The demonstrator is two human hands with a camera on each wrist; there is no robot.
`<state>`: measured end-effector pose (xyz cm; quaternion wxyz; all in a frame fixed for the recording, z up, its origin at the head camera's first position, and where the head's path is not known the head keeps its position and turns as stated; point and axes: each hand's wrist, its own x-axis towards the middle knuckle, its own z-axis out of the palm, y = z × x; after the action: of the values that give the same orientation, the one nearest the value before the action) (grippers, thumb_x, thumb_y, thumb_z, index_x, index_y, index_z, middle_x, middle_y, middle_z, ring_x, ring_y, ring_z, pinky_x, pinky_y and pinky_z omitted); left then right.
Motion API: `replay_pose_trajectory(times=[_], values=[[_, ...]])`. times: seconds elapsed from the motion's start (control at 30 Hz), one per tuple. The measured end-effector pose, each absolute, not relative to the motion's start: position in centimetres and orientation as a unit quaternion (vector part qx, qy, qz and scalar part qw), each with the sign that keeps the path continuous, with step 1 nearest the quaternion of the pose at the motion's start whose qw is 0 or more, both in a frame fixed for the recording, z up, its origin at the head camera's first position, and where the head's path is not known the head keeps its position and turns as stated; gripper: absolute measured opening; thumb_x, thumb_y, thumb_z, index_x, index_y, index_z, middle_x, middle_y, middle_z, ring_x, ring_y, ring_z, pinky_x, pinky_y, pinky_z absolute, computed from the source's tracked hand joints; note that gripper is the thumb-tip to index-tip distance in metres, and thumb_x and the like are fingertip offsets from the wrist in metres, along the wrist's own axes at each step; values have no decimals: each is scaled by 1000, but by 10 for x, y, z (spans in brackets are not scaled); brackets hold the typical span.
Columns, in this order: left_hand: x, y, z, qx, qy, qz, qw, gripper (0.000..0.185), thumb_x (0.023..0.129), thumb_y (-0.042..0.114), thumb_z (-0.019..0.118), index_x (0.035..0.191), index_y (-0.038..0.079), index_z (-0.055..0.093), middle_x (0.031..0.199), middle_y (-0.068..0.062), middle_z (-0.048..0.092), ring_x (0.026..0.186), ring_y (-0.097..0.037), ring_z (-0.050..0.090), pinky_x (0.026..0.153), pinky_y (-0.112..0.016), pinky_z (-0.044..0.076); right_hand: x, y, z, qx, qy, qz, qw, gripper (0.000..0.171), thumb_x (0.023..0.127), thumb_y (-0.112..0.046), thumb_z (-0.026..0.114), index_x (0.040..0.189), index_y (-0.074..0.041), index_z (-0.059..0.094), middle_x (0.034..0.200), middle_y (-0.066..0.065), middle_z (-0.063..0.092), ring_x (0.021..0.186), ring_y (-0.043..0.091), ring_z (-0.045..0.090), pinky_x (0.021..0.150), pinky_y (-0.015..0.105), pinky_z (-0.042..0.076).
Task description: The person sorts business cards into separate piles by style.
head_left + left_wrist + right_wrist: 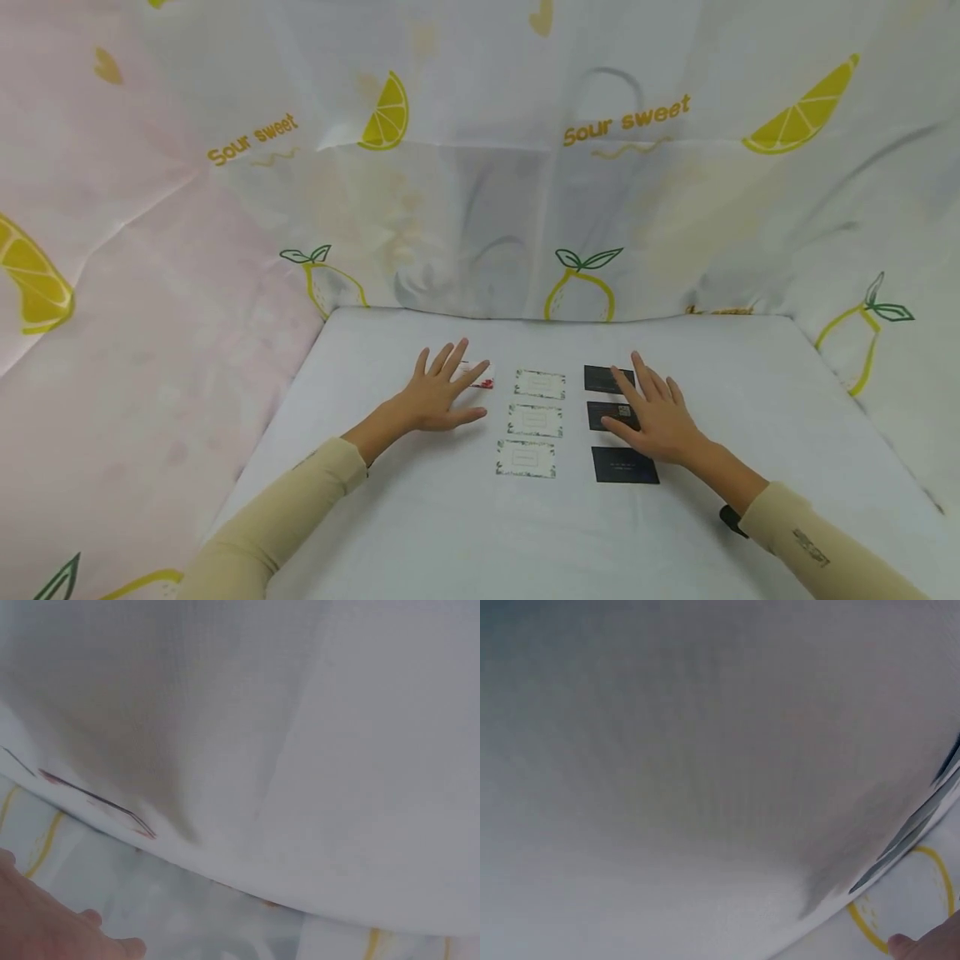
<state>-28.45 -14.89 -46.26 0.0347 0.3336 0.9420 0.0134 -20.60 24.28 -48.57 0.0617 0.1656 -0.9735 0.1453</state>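
My left hand, fingers spread, is over the left of the table and partly covers a white card with red marks. My right hand is spread as well and overlaps the column of black cards. Of these, the far black card and the middle black card are partly hidden by its fingers, while the near black card shows almost whole. Between the hands lie a far white card, a middle white card and a near white card, all with leafy borders.
A white cloth covers the table. Behind it and at both sides hangs a curtain printed with lemons and lettering. A dark band sits at the right sleeve's cuff.
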Motion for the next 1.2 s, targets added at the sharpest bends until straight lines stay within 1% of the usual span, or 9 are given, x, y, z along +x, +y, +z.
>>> replay_pose_trajectory(times=[0.17, 0.3, 0.53, 0.63, 0.77, 0.87, 1.0, 1.1, 1.2], values=[[-277, -148, -463, 339, 940, 10, 30, 79, 94, 73, 36, 159, 36, 12, 167, -14, -7, 153, -38, 5, 115, -68, 3, -200, 246, -489, 164, -974, 138, 70, 84, 92, -54, 59, 156, -10, 28, 165, 22, 5, 143, 47, 22, 110, 71, 14], [-271, -146, -462, 347, 937, 20, 18, 79, 93, 71, 39, 159, 34, 16, 167, -15, -4, 152, -39, 8, 114, -69, 5, -194, 246, -491, 171, -973, 135, 79, 82, 92, -54, 59, 155, -9, 30, 164, 23, 9, 142, 48, 25, 109, 71, 16], [-261, -136, -464, 358, 931, 59, 45, 84, 92, 70, 45, 159, 28, 17, 167, -14, 2, 152, -36, 12, 115, -68, 6, -185, 234, -490, 192, -969, 141, 66, 78, 93, -53, 59, 153, -9, 34, 162, 24, 16, 142, 46, 28, 109, 70, 18], [-261, -129, -467, 376, 919, 101, 63, 88, 90, 68, 53, 159, 24, 19, 165, -14, 12, 151, -33, 17, 116, -66, 10, -185, 224, -487, 202, -966, 150, 61, 77, 93, -52, 60, 152, -9, 35, 161, 25, 20, 142, 46, 29, 109, 70, 20], [-261, -118, -469, 407, 895, 159, 86, 88, 86, 61, 65, 155, 19, 28, 159, -11, 29, 148, -31, 27, 113, -62, 24, -189, 209, -481, 224, -957, 175, 53, 73, 93, -47, 62, 149, -6, 40, 156, 25, 30, 139, 46, 36, 107, 68, 28], [-263, -111, -471, 415, 887, 181, 90, 82, 88, 54, 68, 151, 16, 35, 153, -8, 41, 142, -27, 37, 108, -57, 34, -195, 197, -477, 244, -943, 225, 28, 65, 96, -40, 61, 145, -3, 43, 148, 23, 41, 131, 43, 46, 104, 62, 37], [-268, -102, -474, 397, 880, 233, 116, 70, 89, 40, 73, 146, 13, 43, 144, -5, 51, 126, -21, 52, 104, -42, 43, -203, 183, -473, 250, -912, 324, -31, 53, 97, -27, 62, 139, 1, 46, 136, 20, 51, 116, 35, 56, 94, 50, 48], [-272, -94, -476, 378, 881, 250, 135, 62, 88, 32, 75, 141, 13, 49, 137, -3, 55, 116, -17, 57, 100, -32, 47, -211, 173, -472, 229, -907, 351, -53, 47, 94, -18, 67, 134, 0, 51, 126, 18, 56, 102, 26, 60, 84, 40, 51], [-278, -87, -475, 366, 893, 227, 128, 53, 87, 26, 77, 134, 13, 54, 128, -3, 58, 109, -15, 58, 95, -29, 48, -220, 164, -475, 207, -919, 330, -58, 43, 91, -11, 70, 130, -2, 55, 119, 13, 59, 92, 17, 58, 78, 33, 49]])
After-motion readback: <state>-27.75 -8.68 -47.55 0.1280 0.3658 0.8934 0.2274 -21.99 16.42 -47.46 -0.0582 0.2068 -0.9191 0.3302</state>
